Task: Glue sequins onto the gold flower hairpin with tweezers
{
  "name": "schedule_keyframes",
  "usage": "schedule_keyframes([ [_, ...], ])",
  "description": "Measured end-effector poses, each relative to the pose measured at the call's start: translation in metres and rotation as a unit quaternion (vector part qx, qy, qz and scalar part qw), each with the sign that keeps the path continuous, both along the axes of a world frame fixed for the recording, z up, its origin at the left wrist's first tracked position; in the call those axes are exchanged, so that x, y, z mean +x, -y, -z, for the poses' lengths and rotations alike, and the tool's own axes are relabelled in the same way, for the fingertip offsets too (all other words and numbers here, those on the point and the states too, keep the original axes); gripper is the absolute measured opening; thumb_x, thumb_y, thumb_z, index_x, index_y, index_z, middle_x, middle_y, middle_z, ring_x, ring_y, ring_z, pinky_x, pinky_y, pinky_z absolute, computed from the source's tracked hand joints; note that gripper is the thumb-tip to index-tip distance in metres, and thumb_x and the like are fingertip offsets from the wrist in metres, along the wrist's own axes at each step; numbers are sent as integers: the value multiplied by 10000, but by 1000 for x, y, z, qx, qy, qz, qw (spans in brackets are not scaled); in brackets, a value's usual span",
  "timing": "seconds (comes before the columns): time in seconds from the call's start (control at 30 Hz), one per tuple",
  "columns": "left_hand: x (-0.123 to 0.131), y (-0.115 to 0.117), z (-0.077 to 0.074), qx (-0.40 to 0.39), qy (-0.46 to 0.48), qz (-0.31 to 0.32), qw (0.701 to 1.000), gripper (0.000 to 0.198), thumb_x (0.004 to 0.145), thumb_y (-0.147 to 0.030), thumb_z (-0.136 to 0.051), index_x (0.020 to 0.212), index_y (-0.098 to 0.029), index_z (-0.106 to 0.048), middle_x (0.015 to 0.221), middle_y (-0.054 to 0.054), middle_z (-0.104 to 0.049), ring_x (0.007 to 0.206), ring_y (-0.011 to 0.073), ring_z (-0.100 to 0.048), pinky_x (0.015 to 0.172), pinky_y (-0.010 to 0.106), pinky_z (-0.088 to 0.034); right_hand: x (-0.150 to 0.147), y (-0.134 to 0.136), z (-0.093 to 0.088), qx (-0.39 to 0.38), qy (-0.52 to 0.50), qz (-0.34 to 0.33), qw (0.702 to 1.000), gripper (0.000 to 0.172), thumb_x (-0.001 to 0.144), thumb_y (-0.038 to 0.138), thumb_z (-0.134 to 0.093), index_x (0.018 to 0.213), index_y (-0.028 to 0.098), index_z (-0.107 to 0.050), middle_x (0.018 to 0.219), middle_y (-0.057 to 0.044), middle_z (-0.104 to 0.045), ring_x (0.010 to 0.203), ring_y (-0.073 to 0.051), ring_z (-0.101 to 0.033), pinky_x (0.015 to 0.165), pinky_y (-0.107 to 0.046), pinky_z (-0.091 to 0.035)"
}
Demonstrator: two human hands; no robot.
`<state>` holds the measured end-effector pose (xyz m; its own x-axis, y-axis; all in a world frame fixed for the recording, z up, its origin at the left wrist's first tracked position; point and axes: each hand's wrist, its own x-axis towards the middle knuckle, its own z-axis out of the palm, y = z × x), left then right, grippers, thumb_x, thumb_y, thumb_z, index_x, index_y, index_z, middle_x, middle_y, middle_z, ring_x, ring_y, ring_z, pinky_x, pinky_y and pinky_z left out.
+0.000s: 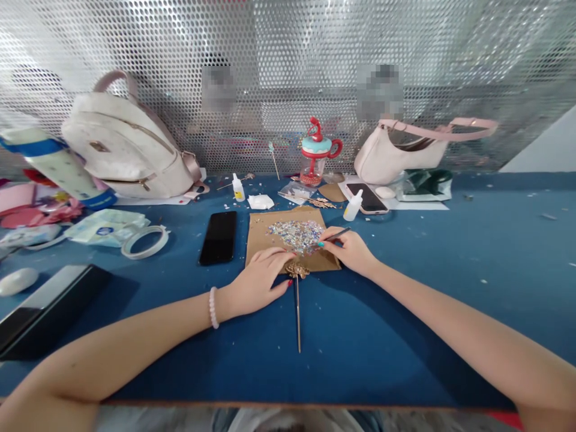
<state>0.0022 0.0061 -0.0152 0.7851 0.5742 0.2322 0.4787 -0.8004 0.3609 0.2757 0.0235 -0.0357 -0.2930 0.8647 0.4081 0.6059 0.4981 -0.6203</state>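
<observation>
A gold hair stick (297, 318) lies with its ornate head on the near edge of a brown cardboard sheet (258, 235), its shaft pointing toward me on the blue table. My left hand (254, 279) rests at the left of that head, with thumb and forefinger at its two sides, steadying it. Slim dark tweezers (336, 234) are pinched in my right hand (353, 249), their tip low over the pile of glittering rhinestones (297, 234) on the cardboard. My fingers partly hide the tweezers' front end.
A black phone (218, 237) lies left of the cardboard. Small glue bottles (353, 206) stand beyond, near a red-lidded cup (314, 156). A white backpack (121, 144), a tape roll (144, 242) and a dark case (49, 306) occupy the left; a pink handbag (396, 156) sits back right.
</observation>
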Motion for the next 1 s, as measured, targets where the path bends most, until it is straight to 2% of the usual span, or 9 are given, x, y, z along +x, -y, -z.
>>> schedule_keyframes([
  [0.23, 1, 0, 0, 1, 2, 2, 1000, 483, 885, -229, -525, 1344, -199, -375, 1313, 101, -505, 1278, 260, -379, 1054, 461, -345, -4, 5, -2, 18, -4, -19, 1000, 253, 913, 376, -551, 882, 136, -623, 907, -36, -651, 868, -150, -624, 817, -362, -515],
  [0.5, 0, 0, 0, 8, 5, 5, 1000, 470, 874, -205, -523, 1323, -184, -383, 1311, 95, -497, 1270, 254, -382, 1065, 450, -345, -8, 9, -4, 33, -7, -33, 999, 159, 864, 306, -564, 812, 193, -663, 850, -54, -689, 827, -191, -651, 755, -337, -527],
  [1.0, 0, 1, -1, 26, 4, 11, 1000, 493, 870, -204, -511, 1339, -178, -363, 1362, 100, -442, 1282, 250, -365, 1096, 439, -320, -9, 10, -6, 45, -13, -28, 999, 144, 856, 277, -553, 825, 177, -652, 856, -70, -677, 801, -186, -642, 709, -322, -513],
])
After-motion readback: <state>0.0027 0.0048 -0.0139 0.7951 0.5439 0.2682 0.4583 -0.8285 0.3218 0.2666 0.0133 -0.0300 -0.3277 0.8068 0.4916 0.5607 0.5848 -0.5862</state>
